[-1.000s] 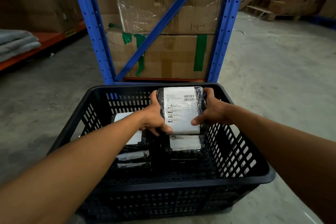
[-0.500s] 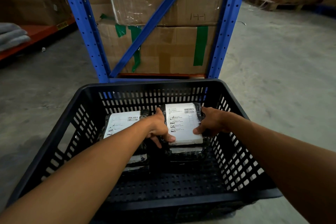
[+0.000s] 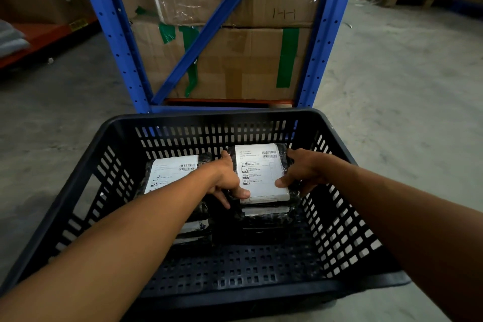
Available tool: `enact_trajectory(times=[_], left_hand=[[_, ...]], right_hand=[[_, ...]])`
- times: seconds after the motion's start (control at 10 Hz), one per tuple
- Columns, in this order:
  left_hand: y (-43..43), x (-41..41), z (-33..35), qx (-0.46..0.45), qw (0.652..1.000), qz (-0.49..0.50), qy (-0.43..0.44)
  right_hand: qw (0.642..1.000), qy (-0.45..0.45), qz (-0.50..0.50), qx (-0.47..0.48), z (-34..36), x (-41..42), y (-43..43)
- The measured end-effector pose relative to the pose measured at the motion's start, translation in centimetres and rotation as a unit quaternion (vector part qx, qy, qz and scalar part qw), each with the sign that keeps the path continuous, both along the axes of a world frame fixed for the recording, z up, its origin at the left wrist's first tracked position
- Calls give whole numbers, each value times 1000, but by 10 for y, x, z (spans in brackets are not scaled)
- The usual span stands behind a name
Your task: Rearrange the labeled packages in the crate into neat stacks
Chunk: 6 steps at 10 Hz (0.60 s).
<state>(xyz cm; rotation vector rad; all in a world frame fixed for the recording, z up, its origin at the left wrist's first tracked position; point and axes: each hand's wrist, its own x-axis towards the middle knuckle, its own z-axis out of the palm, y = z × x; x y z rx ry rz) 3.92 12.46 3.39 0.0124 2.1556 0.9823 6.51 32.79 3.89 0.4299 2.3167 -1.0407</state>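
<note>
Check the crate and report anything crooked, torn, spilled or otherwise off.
Nothing stands out. In the black slotted plastic crate, two stacks of black-wrapped packages with white labels sit side by side. The left hand and right hand grip the top package of the right stack, roughly square over those below. No tears or spills are visible.

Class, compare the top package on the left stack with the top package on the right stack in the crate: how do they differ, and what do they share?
The right top package is gripped by both the left hand and the right hand; the left top package is touched by neither. The left one's label is partly hidden behind the left forearm; the right one's label shows whole. The right one sits higher in the picture. Both are dark plastic-wrapped parcels with white barcode labels, lying flat inside the black crate.
</note>
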Motion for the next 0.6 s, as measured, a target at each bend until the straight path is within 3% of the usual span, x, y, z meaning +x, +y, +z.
enact_trajectory(times=[0.3,0.5,0.6], left_hand=[[8,21,5,-173,973,-68,138],[4,34,15,-218,946,-123,204],[-9,24,34,-209,941,-83,255]], right_hand=[[983,108,10,151,4,17,-8],[966,112,45,228,5,24,-12],[961,132,54,235,10,24,-13]])
